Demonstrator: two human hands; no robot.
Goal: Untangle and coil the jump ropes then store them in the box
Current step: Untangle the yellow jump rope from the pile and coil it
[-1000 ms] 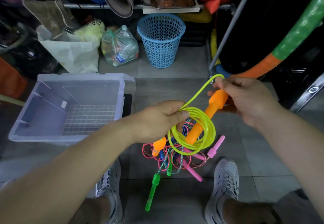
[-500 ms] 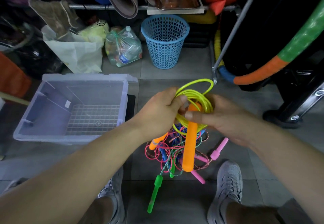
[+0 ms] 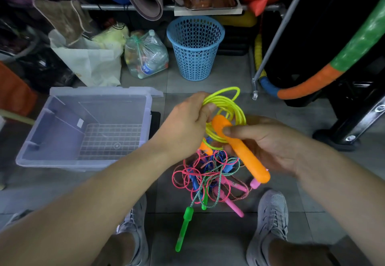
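My left hand (image 3: 185, 126) pinches a coil of neon-yellow jump rope (image 3: 226, 107) held above the floor. My right hand (image 3: 268, 147) grips one of that rope's orange handles (image 3: 241, 151), which slants down to the right across the coil. The second orange handle (image 3: 205, 148) hangs just below my left hand. Beneath both hands, a tangle of pink, blue and green jump ropes (image 3: 210, 178) lies on the grey tiles, with a green handle (image 3: 184, 228) and a pink handle (image 3: 233, 205) sticking out. The clear plastic box (image 3: 54, 159) sits open on the floor at my left.
A blue mesh wastebasket (image 3: 195, 47), a bag of bottles (image 3: 145, 55) and a white bag (image 3: 89, 63) stand behind the box. A metal rack leg (image 3: 255, 92) and a padded hoop (image 3: 308, 82) are at right. My grey shoes (image 3: 268, 220) flank the tangle.
My right hand has brought the orange handle in from the far right to the coil and tilted it across the loops. The coil has tightened and risen in my left hand.
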